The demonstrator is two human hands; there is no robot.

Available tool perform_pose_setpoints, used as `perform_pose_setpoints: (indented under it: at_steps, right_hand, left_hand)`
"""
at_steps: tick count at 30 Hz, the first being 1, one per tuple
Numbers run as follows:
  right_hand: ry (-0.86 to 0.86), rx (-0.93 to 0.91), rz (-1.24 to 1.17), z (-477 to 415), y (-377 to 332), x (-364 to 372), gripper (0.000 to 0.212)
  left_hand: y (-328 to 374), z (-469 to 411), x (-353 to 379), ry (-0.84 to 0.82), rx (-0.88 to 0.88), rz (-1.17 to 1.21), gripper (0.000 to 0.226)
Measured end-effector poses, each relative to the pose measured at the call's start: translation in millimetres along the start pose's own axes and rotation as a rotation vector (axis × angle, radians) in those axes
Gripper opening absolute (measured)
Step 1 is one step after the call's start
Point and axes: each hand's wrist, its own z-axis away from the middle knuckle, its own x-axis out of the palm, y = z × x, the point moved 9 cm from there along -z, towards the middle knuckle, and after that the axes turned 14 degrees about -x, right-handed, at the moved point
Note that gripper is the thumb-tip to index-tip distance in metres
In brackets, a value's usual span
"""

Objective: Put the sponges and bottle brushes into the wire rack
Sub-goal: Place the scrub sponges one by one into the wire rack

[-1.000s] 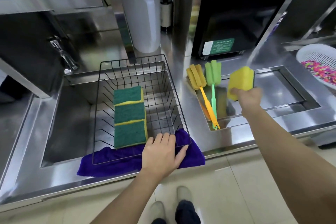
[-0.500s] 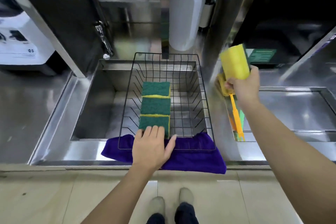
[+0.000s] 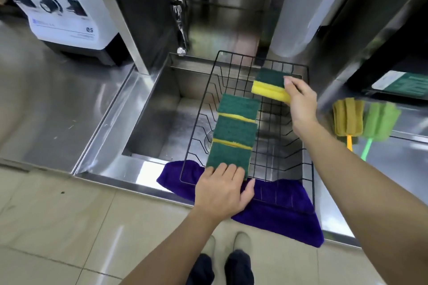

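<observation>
Right hand (image 3: 301,104) grips a fourth sponge (image 3: 269,87) over the rack (image 3: 309,146); left hand (image 3: 222,194) lies flat, fingers spread, on its front edge; three sponges (image 3: 234,136) inside; two brushes (image 3: 366,122) outside.

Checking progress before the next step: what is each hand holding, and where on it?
Right hand grips a sponge by its right end; left hand holds nothing, resting flat on the wire rack front edge.

Left hand (image 3: 223,188) flat, right hand (image 3: 301,102) gripping

3 green-topped sponges (image 3: 234,132) line the wire rack (image 3: 309,146); 2 bottle brushes (image 3: 366,120) lie outside, right.
</observation>
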Motion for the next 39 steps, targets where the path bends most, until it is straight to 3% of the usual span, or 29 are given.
perform_pose_setpoints:
  at_steps: [9, 20, 27, 31, 39]
  right_hand:
    - [-0.148, 0.025, 0.134, -13.2, 19.0, 45.0, 0.040]
    - [-0.288, 0.158, 0.206, -13.0, 43.4, 67.9, 0.035]
    - [-0.354, 0.212, 0.176, -26.0, 42.7, 68.7, 0.067]
    - [-0.445, 0.235, 0.156, -25.8, 41.4, 85.5, 0.070]
    - [-0.527, 0.127, 0.382, -21.0, 38.7, 90.1, 0.076]
  left_hand:
    - [0.7, -0.9, -0.5, -0.045, -0.002, 0.013, 0.041]
    - [0.8, -1.2, 0.3, -0.060, -0.013, 0.025, 0.040]
    - [0.6, -1.5, 0.4, -0.058, -0.011, 0.035, 0.039]
    - [0.5, -1.6, 0.0, -0.060, -0.007, 0.040, 0.040]
    - [-0.2, -2.8, -0.1, -0.067, -0.011, 0.034, 0.039]
